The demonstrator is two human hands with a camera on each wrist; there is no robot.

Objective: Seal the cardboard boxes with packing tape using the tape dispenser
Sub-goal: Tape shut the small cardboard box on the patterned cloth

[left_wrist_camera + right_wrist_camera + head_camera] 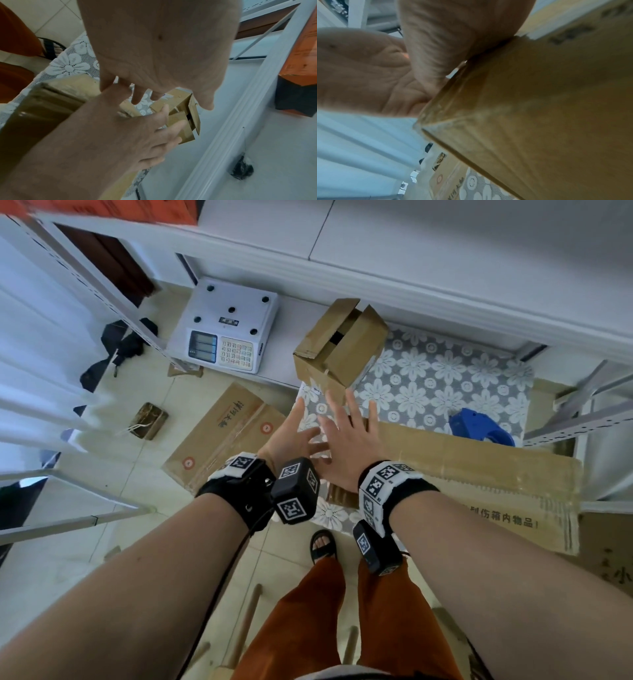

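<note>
Cardboard, brown and corrugated: a small box stands tilted on the flower-patterned lace cloth, top flaps ajar with a dark gap between them, its long axis running from 7 to 1 o'clock. At 4 o'clock from it, well apart, lies the blue plastic dispenser. Both hands reach toward the box from 6 o'clock, holding nothing. Left hand has its fingers straight and spread; right hand is flat, fingers splayed, above a big flattened carton. A grey scale sits at 9 o'clock.
</note>
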